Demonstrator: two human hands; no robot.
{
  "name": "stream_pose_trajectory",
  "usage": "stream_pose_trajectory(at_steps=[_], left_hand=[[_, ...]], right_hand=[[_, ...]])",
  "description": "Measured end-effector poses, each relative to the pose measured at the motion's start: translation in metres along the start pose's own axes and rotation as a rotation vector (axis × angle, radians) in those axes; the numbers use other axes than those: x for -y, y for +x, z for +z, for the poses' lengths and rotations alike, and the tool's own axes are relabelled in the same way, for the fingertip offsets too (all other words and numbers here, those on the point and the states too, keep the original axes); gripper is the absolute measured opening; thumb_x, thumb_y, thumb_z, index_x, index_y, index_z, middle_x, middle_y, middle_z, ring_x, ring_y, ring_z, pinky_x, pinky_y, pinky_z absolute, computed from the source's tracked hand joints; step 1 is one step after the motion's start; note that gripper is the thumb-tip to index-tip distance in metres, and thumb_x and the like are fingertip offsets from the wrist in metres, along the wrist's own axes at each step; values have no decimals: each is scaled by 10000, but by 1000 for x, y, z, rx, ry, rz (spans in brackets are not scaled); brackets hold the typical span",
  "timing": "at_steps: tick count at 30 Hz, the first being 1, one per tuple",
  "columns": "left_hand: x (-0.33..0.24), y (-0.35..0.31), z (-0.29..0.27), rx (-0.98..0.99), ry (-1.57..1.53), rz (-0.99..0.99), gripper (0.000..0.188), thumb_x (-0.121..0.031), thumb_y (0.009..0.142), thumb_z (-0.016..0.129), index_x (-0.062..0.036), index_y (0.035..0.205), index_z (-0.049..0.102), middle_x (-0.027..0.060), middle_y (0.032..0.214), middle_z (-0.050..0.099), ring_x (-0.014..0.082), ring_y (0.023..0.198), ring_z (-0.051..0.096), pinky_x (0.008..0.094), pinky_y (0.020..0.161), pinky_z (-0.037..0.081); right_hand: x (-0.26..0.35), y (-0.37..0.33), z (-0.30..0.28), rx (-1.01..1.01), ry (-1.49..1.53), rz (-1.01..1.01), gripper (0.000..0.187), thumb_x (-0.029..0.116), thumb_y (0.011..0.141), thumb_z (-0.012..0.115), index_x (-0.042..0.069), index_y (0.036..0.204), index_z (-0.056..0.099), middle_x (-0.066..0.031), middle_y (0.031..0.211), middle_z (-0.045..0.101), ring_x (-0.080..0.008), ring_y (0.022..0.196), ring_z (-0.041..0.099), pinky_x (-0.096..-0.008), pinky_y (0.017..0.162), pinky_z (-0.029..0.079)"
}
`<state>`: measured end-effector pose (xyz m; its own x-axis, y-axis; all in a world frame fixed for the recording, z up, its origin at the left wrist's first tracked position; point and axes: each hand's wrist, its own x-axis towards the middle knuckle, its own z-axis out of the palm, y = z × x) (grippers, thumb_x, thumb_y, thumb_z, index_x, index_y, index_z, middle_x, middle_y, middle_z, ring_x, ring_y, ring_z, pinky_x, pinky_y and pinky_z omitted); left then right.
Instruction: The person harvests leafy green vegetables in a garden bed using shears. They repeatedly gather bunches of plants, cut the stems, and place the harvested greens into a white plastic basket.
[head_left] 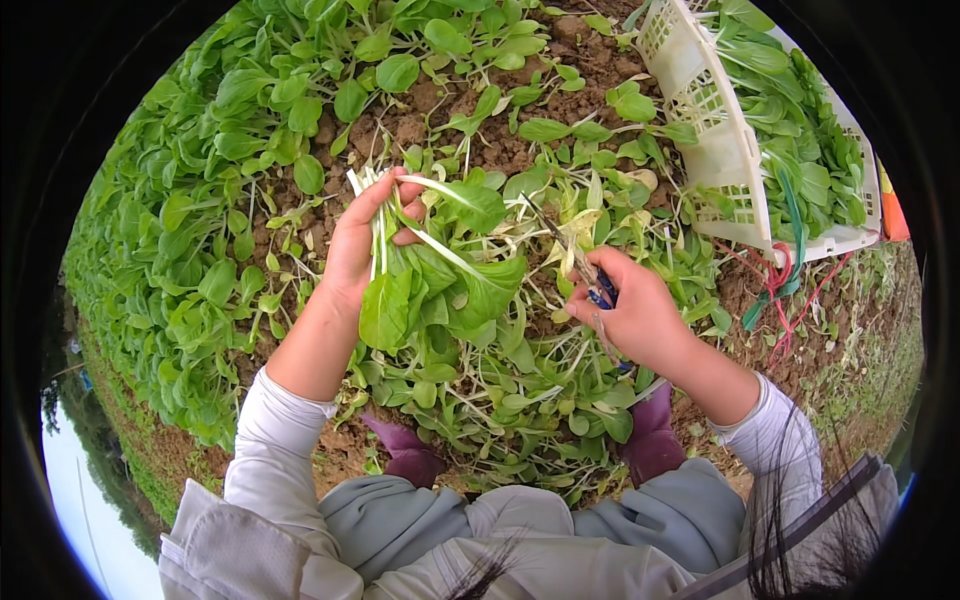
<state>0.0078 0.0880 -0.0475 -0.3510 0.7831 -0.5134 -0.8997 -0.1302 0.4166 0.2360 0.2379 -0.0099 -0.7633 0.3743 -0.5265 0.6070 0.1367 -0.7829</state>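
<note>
Plot (pixel 585 42) | L grip (pixel 368 228) clsd: greens (pixel 490 292) | R grip (pixel 640 308) clsd: blue-hndl tool (pixel 603 288)

Two hands (pixel 368 225) (pixel 640 312), two boots (pixel 412 458) (pixel 655 432), one crate (pixel 712 130), one tool (pixel 604 290).

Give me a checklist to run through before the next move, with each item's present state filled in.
1. Left hand has a grip on the bunch of greens: ok, the pale stems are gathered in its fingers.
2. Right hand holds the scissors: ok, the blue handles are in its grasp.
3. Scissor tips apart from the left hand: ok, a gap shows between them.
4. Blades fully closed: cannot tell, too small to judge.
5. Ground between the purple boots free of plants: not ok, leaves and stems cover it.
6. Room left in the white crate: cannot tell, greens hide its bottom.
</note>
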Motion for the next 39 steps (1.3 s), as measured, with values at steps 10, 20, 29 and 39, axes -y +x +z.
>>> stream_pose_trajectory(at_steps=[10,20,29,39], left_hand=[[2,0,7,-67,-78,1,136,-193,854,510,-86,938,502,46,828,604,107,625,509,187,462,398],[18,-1,18,-116,-58,-67,208,-279,875,466,-94,957,513,39,834,582,112,623,477,270,601,449],[-11,14,39,-370,266,247,215,-253,870,475,-47,822,518,96,863,609,165,736,560,280,627,450],[-110,108,-27,-277,3028,587,87,-76,681,574,-51,760,603,92,829,605,227,756,581,351,615,477]], right_hand=[[-2,7,4,-11,369,90,273,154,739,677,30,925,521,-39,823,595,-87,602,531,-255,552,440],[21,13,26,-168,116,-65,482,214,644,750,-1,965,463,-46,714,552,-113,606,498,-259,553,417],[2,24,22,-242,264,-50,191,7,690,590,53,830,469,37,686,511,-3,504,327,-175,463,308],[-16,14,10,-158,279,-33,131,-3,748,553,50,774,436,28,808,619,6,488,335,-157,459,319]])
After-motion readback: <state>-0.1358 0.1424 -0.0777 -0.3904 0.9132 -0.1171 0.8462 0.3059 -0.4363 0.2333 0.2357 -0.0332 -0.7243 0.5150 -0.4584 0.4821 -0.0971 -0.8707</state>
